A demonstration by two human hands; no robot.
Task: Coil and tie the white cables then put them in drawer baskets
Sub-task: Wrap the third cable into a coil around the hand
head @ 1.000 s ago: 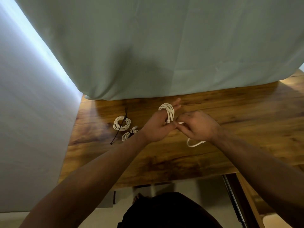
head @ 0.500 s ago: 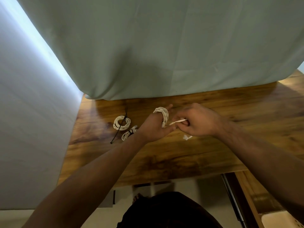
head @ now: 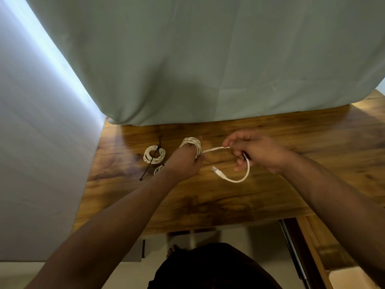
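White cable (head: 192,143): wound round the fingers of the left hand (head: 185,161), thumb against the strand. The free run crosses to the right hand (head: 256,152), pinched in its curled fingers, and the tail loops down to a plug (head: 217,172). Left of the hands, on the wooden surface (head: 229,201): tied coil (head: 154,154) with black tie (head: 145,173); second coil (head: 158,168), part hidden by the left wrist. Green cloth (head: 208,69) overhangs the far edge; wall (head: 41,163) bounds the left. Open wood lies rightward and along the near edge.
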